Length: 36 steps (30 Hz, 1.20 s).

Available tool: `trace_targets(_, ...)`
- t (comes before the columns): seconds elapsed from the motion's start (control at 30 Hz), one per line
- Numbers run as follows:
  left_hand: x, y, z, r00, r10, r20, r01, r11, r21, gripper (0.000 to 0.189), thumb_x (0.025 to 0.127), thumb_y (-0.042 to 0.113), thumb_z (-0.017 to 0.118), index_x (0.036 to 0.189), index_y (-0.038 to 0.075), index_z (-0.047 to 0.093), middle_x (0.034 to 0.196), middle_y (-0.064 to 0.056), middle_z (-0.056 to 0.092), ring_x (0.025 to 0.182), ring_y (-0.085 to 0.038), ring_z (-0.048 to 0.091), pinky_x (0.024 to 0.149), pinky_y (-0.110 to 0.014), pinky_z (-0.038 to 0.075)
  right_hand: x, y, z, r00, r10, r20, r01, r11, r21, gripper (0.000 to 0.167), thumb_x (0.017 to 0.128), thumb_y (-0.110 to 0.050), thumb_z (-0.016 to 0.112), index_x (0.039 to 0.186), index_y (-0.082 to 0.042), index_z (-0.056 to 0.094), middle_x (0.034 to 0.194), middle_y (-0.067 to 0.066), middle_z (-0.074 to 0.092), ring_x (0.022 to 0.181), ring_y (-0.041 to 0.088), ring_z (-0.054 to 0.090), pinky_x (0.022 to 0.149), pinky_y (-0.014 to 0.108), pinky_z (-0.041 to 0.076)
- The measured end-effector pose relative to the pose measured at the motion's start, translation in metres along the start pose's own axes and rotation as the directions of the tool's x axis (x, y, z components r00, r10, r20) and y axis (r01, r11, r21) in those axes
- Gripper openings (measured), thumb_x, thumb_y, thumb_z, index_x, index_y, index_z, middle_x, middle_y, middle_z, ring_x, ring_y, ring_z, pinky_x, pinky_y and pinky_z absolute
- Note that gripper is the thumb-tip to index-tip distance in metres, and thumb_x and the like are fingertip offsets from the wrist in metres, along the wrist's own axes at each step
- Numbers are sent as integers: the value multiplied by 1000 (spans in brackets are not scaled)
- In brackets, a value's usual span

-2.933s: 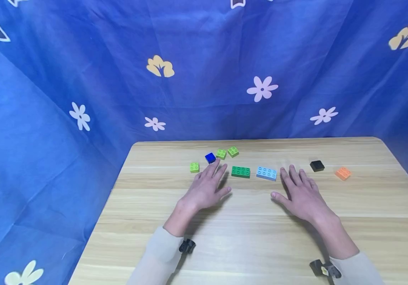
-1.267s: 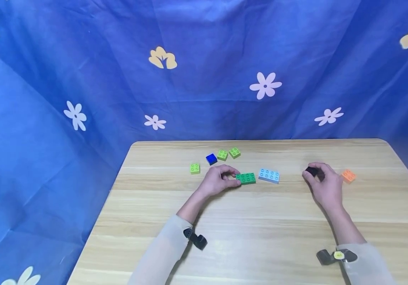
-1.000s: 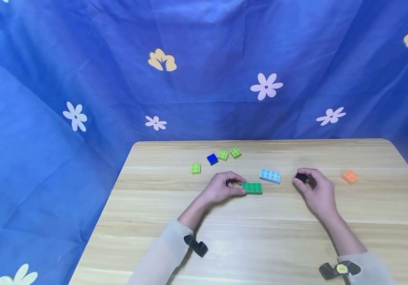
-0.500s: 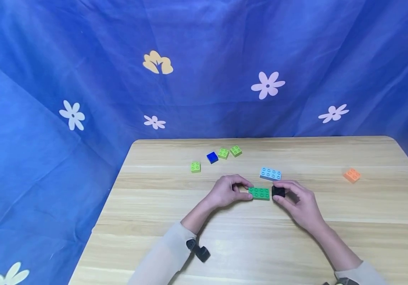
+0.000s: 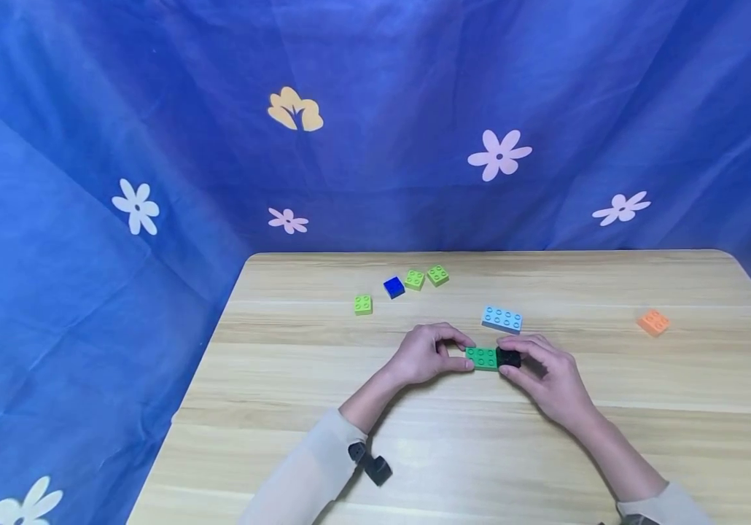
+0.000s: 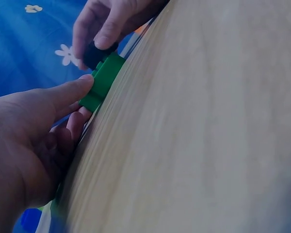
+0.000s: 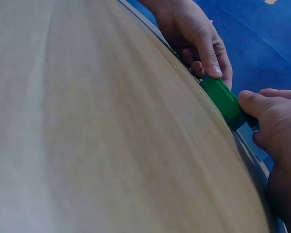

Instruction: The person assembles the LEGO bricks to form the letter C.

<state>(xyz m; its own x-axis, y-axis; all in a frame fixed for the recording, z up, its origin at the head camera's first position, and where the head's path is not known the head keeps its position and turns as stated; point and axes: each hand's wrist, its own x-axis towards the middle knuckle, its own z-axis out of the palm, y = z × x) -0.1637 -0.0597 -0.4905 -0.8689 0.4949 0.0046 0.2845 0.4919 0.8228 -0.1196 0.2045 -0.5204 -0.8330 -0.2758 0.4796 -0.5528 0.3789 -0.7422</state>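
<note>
My left hand (image 5: 426, 356) pinches the left end of a green building brick (image 5: 481, 358) on the table, thumb in front and fingers behind. With thumb and fingers my right hand (image 5: 551, 379) grips a small black brick (image 5: 509, 357). The black brick covers the right end of the green one. In the left wrist view the black brick (image 6: 92, 55) sits above the studs of the green brick (image 6: 105, 80); whether it is fully seated cannot be told. Just behind lies a light blue brick (image 5: 502, 319). In the right wrist view my right fingers mostly hide the black brick.
Farther back on the wooden table (image 5: 323, 437) lie a dark blue brick (image 5: 394, 287) and lime bricks, one at the left (image 5: 363, 305) and two behind (image 5: 415, 280). An orange brick (image 5: 654, 322) lies at the right. A blue patterned curtain (image 5: 388, 146) hangs behind the table.
Both hands started open over the table, then gripped the green and black bricks. They drew them together near the middle; the black brick has moved left onto the green brick's right end.
</note>
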Motion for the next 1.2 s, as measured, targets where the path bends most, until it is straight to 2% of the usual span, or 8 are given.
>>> trace_targets(0.27, -1, -1, 1, 1000, -1, -7, 1, 1000, 14, 30, 85, 28, 92, 112, 21, 82, 102, 4, 76, 61, -3, 56, 58, -20, 47, -1, 0, 6, 1000, -21, 3, 21, 999, -42, 47, 81, 3, 89, 124, -11, 76, 124, -1, 75, 118, 11, 63, 104, 11, 46)
trace_targets(0.53, -2, 1, -1, 1000, -12, 6, 12, 1000, 11, 31, 86, 29, 92, 114, 21, 81, 101, 5, 75, 63, -3, 57, 60, -19, 47, -3, -2, 5, 995, 87, 57, -84, 995, -58, 54, 83, 1, 88, 132, -13, 70, 124, 0, 72, 115, 13, 65, 98, 10, 50)
trace_targets(0.67, -1, -2, -10, 999, -16, 39, 18, 998, -60, 33, 87, 25, 90, 117, 17, 80, 102, 3, 74, 69, -6, 61, 64, -21, 52, -4, -1, 5, 993, 97, 61, -93, 994, -57, 55, 83, 2, 88, 132, -12, 69, 123, 2, 72, 115, 16, 66, 99, 10, 50)
trace_targets(0.73, -1, -5, -22, 998, -21, 56, 27, 993, -111, 35, 89, 22, 88, 121, 14, 78, 105, 1, 75, 73, -10, 64, 66, -25, 57, -3, -1, 5, 994, 93, 58, -90, 995, -51, 55, 82, 3, 88, 131, -11, 69, 122, 3, 72, 114, 15, 66, 99, 11, 50)
trace_targets(0.83, -2, -11, -51, 999, -32, 39, 37, 987, -157, 36, 91, 17, 85, 125, 9, 75, 110, -3, 75, 80, -17, 69, 68, -32, 62, -3, -2, 5, 994, 96, 56, -93, 994, -54, 55, 81, 3, 89, 131, -12, 69, 120, 2, 72, 112, 13, 66, 99, 10, 50)
trace_targets(0.93, -5, -22, -85, 998, -23, -59, 16, 993, -117, 35, 91, 15, 85, 124, 7, 75, 114, -7, 75, 85, -21, 71, 71, -34, 63, -1, -4, 5, 993, 105, 60, -101, 993, -63, 54, 82, 1, 89, 131, -12, 69, 120, 0, 72, 111, 13, 66, 98, 10, 50)
trace_targets(1.07, -15, -42, -126, 977, -64, -202, 56, 997, -49, 36, 89, 15, 87, 123, 8, 76, 117, -9, 74, 92, -22, 69, 70, -30, 60, 2, -7, 3, 992, 113, 64, -108, 992, -71, 53, 82, 0, 89, 130, -13, 70, 120, -1, 72, 110, 15, 67, 97, 11, 51)
trace_targets(1.2, -27, -61, -152, 960, -144, -241, 141, 990, -29, 47, 87, 14, 89, 130, 12, 72, 125, -10, 69, 90, -23, 66, 67, -27, 56, 3, -7, 3, 991, 118, 66, -113, 991, -69, 53, 82, -1, 90, 129, -13, 70, 119, -1, 73, 109, 14, 67, 96, 11, 52)
